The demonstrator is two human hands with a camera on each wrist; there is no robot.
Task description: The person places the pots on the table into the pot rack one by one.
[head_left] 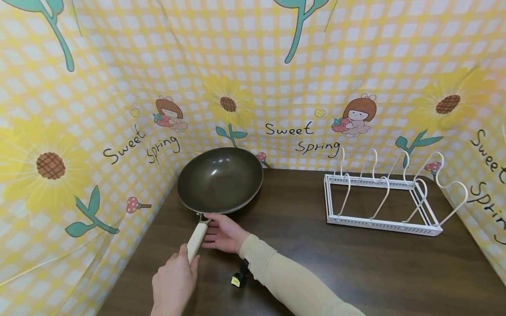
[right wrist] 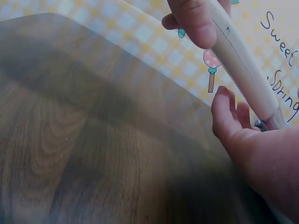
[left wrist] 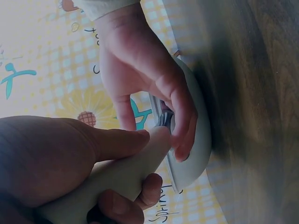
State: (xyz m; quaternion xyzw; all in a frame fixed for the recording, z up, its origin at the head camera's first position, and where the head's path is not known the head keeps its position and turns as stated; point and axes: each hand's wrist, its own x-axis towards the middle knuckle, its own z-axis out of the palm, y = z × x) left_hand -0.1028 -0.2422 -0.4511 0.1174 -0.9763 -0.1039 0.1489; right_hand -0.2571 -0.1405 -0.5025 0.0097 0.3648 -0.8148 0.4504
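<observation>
A dark-coated frying pan [head_left: 220, 180] with a pale outside [left wrist: 198, 144] is at the table's far left corner, its cream handle [head_left: 196, 241] pointing toward me. My left hand [head_left: 174, 281] grips that handle; the left wrist view shows the thumb laid along the top and fingers curled underneath. Where handle and pan meet, my right hand [head_left: 225, 235] reaches in from the right. Its fingers are loosely bent and spread about the metal neck, touching near the joint, as the left wrist view shows. In the right wrist view these fingers [right wrist: 226, 109] sit below the handle [right wrist: 243, 65].
On the right of the dark wood table [head_left: 288, 250] stands a white rack [head_left: 383, 226] with several curved wire dividers. Yellow checked cloth [head_left: 253, 87] hangs behind and along both sides. A black strap with a yellow-labelled piece [head_left: 238, 280] hangs at the right wrist.
</observation>
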